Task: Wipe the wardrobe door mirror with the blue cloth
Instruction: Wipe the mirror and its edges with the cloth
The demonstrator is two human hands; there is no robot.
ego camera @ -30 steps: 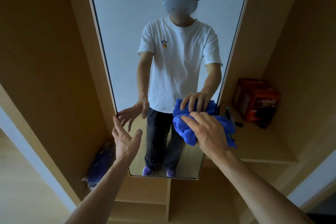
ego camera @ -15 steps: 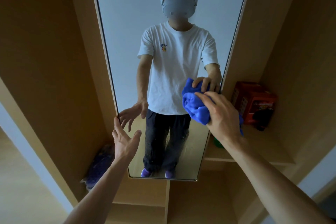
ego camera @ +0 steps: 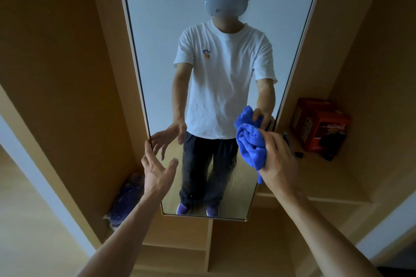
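Right hand (ego camera: 279, 155) grips the bunched blue cloth (ego camera: 249, 144) against the mirror (ego camera: 171, 29) near its right edge; the cloth projects left of the hand. Left hand (ego camera: 155, 168): fingers straight and spread, holding nothing, fingertips at the mirror's left edge.

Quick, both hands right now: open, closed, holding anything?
Left hand: open, fingers spread, holding nothing, fingertips at the left edge of the mirror.
Right hand: closed around the bunched blue cloth, against the mirror near its right edge.
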